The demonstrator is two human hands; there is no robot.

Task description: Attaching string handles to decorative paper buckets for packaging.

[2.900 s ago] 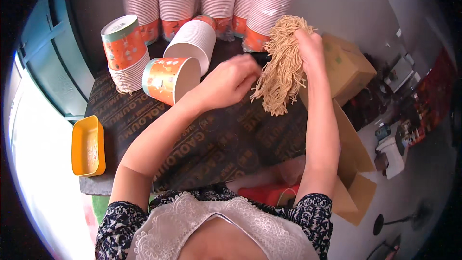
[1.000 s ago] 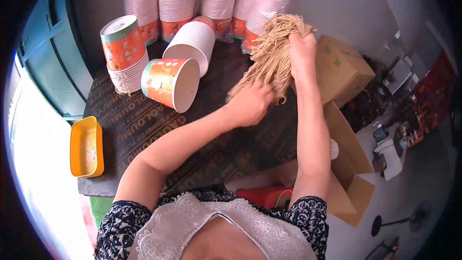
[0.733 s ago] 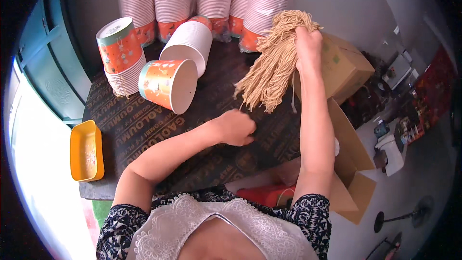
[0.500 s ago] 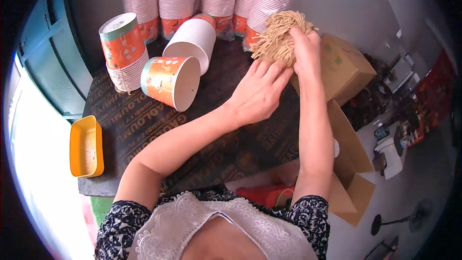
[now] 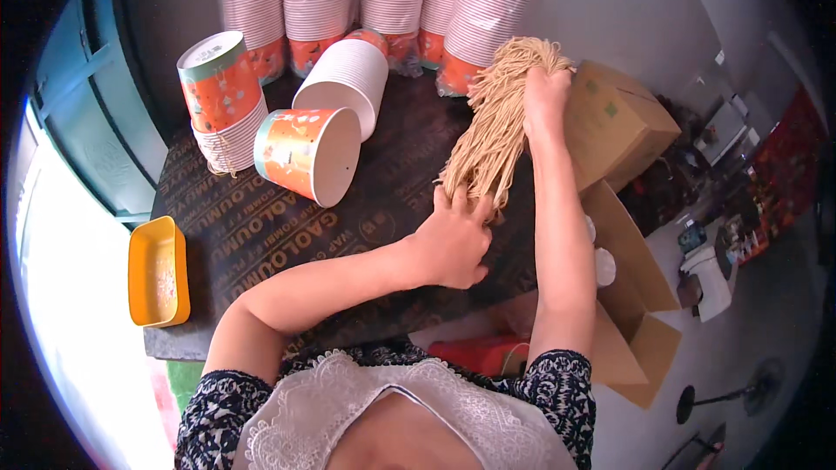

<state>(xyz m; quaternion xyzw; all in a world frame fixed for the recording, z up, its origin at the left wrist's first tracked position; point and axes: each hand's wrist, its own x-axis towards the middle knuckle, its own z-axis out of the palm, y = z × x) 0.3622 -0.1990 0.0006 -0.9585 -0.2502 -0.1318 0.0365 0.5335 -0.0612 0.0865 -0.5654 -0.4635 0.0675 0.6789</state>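
Observation:
A thick bundle of thin tan strings [image 5: 488,139] stretches across the dark table. Near its far end, my right hand [image 5: 547,100] is closed around it. My left hand [image 5: 453,244] lies at the near end, fingers apart and touching the loose strands, its thumb standing away from them. Left of the bundle, an orange-patterned paper cup [image 5: 296,152] rests on its side. Behind that cup lies a stack of white-walled cups [image 5: 348,78], also tipped over. An upside-down cup stack [image 5: 218,91] stands farther left, with a few strands hanging at its rim.
Tall plastic-wrapped cup stacks [image 5: 322,0] line the back of the table [image 5: 287,296]. A yellow rectangular container [image 5: 181,274] sits at the left edge. On the right are a closed cardboard box [image 5: 623,122] and, lower, an opened carton [image 5: 653,352]. A fan [image 5: 731,396] stands beyond.
My left hand has moved nearer to me, to the near end of the strings. The bunched strings now hang together in a longer, straighter bundle. My right hand keeps its grip.

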